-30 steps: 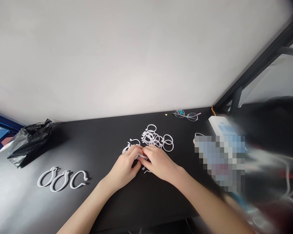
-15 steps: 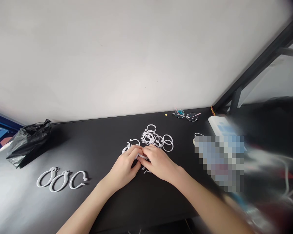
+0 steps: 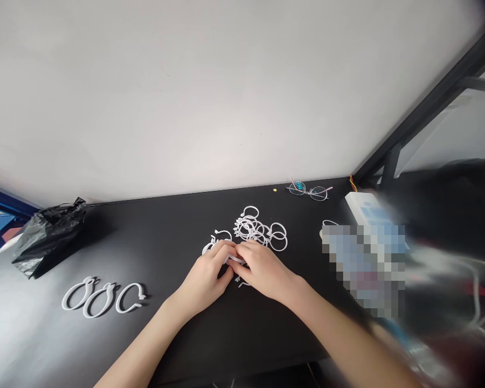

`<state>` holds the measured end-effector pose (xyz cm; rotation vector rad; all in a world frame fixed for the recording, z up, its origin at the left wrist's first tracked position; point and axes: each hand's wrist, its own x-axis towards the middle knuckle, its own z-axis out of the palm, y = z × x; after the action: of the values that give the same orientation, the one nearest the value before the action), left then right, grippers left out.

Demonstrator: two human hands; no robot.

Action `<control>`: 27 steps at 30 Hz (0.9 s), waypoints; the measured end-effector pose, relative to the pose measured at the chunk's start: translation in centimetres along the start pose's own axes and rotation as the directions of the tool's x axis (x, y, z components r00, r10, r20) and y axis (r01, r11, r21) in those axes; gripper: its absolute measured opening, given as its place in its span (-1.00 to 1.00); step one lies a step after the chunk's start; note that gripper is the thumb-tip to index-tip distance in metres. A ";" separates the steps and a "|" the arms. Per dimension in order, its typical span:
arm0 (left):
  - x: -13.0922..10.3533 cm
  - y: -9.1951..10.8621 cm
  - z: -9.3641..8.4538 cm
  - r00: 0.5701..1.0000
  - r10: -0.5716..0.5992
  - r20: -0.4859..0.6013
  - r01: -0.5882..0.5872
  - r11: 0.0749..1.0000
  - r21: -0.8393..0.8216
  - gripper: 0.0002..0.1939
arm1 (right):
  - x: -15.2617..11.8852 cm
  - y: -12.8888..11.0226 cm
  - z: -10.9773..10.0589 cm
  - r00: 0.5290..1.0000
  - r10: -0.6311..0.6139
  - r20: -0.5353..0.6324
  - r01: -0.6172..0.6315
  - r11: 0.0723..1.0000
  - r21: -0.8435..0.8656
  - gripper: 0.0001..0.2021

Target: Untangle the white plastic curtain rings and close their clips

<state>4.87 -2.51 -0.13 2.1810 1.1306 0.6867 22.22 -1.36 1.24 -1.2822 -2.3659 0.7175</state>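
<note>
Close together over the dark tabletop, my left hand and my right hand both pinch one white plastic ring. Only a short curved stretch of it shows between the fingers; the rest is hidden. Just beyond the hands lies a tangled pile of white rings, some of them with small clasp ends. A few more rings peek out beside my left fingers and under my right hand. Off to the left, two closed-looking rings overlap, and an open ring lies beside them with a gap on its right side.
A crumpled black plastic bag sits at the table's left. Eyeglasses lie near the wall. On the right are a white and blue box, a pixelated flat object and blurred cables.
Both hands keep the same grip on the ring with hardly any movement. The view shifts very slightly; the rings on the table stay where they were.
</note>
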 end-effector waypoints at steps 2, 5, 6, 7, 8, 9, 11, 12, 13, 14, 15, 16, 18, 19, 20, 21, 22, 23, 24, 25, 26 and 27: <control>0.0 0.0 0.0 1.000 0.001 -0.003 -0.001 1.000 0.000 -0.71 | 0.0 0.0 0.0 1.000 -0.002 -0.002 0.002 1.000 -0.003 -0.85; 0.0 0.0 0.0 1.000 -0.001 -0.003 0.001 1.000 0.001 -0.73 | -0.1 0.0 0.0 1.000 -0.005 -0.004 0.005 1.000 -0.009 -0.86; 0.0 0.0 0.0 1.000 -0.004 -0.001 0.004 1.000 0.001 -0.73 | -0.1 0.0 0.0 1.000 -0.005 -0.002 0.005 1.000 -0.014 -0.86; 0.1 0.0 0.0 1.000 -0.007 0.000 0.007 1.000 0.002 -0.73 | -0.1 -0.1 0.0 1.000 -0.003 0.000 0.003 1.000 -0.020 -0.86; 0.1 0.0 0.0 1.000 -0.010 0.002 0.010 1.000 0.003 -0.73 | -0.1 -0.1 0.0 1.000 0.000 0.004 0.001 1.000 -0.027 -0.86; 0.1 0.1 0.0 1.000 -0.011 0.002 0.011 1.000 0.004 -0.74 | -0.1 -0.2 -0.1 1.000 0.002 0.008 -0.001 0.999 -0.035 -0.86; 0.1 0.1 0.0 1.000 -0.009 0.000 0.009 1.000 0.006 -0.74 | -0.2 -0.2 -0.1 1.000 0.004 0.018 -0.003 0.999 -0.050 -0.87; 0.1 0.1 0.0 1.000 -0.006 -0.001 0.006 1.000 0.007 -0.74 | -0.2 -0.3 -0.1 1.000 0.005 0.022 -0.004 0.998 -0.055 -0.87; 0.1 0.1 0.0 1.000 -0.004 -0.002 0.004 1.000 0.008 -0.74 | -0.2 -0.3 -0.1 1.000 0.006 0.026 -0.004 0.998 -0.059 -0.87; 0.1 0.1 0.0 1.000 -0.003 -0.004 0.003 1.000 0.009 -0.73 | -0.2 -0.3 -0.1 1.000 0.006 0.029 -0.004 0.998 -0.061 -0.87; 0.1 0.1 0.0 1.000 -0.002 -0.005 0.002 1.000 0.010 -0.73 | -0.2 -0.3 -0.2 1.000 0.005 0.030 -0.003 0.998 -0.062 -0.87; 0.0 0.0 0.0 1.000 -0.002 -0.005 0.002 1.000 0.012 -0.73 | -0.2 -0.3 -0.2 1.000 0.004 0.030 -0.002 0.998 -0.063 -0.87; 0.0 0.0 0.0 1.000 -0.003 -0.002 0.003 1.000 0.015 -0.73 | -0.3 -0.3 -0.2 1.000 0.003 0.026 -0.001 0.998 -0.064 -0.87; 0.0 0.0 0.1 1.000 -0.006 0.001 0.006 1.000 0.016 -0.72 | -0.3 -0.3 -0.3 1.000 0.003 0.026 -0.001 0.998 -0.063 -0.87; 0.1 0.0 0.1 1.000 -0.008 0.003 0.008 1.000 0.017 -0.72 | -0.3 -0.3 -0.3 1.000 0.005 0.026 -0.003 0.998 -0.063 -0.87; 0.1 0.0 0.1 1.000 -0.012 0.005 0.012 1.000 0.018 -0.73 | -0.3 -0.4 -0.3 1.000 0.008 0.028 -0.006 0.998 -0.064 -0.86; 0.1 -0.1 0.1 1.000 -0.014 0.007 0.014 1.000 0.017 -0.73 | -0.2 -0.4 -0.3 0.999 0.011 0.032 -0.009 0.998 -0.066 -0.86; 0.1 -0.1 0.1 1.000 -0.015 0.008 0.014 1.000 0.016 -0.73 | -0.2 -0.4 -0.4 0.999 0.014 0.036 -0.012 0.998 -0.068 -0.86; 0.0 -0.1 0.1 1.000 -0.015 0.008 0.014 1.000 0.015 -0.73 | -0.2 -0.4 -0.4 0.999 0.017 0.041 -0.015 0.997 -0.070 -0.86; 0.0 -0.1 0.1 1.000 -0.014 0.008 0.014 1.000 0.015 -0.73 | -0.2 -0.4 -0.4 0.999 0.020 0.046 -0.017 0.997 -0.071 -0.85; 0.0 -0.1 0.1 1.000 -0.013 0.008 0.013 1.000 0.015 -0.73 | -0.2 -0.4 -0.4 0.999 0.023 0.049 -0.019 0.997 -0.072 -0.85; -0.1 -0.1 0.1 1.000 -0.013 0.007 0.013 1.000 0.017 -0.72 | -0.2 -0.4 -0.4 0.998 0.024 0.051 -0.020 0.997 -0.073 -0.85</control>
<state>4.85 -2.56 -0.26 2.1864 1.1494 0.6652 22.22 -1.62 1.78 -1.3363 -2.4432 0.6856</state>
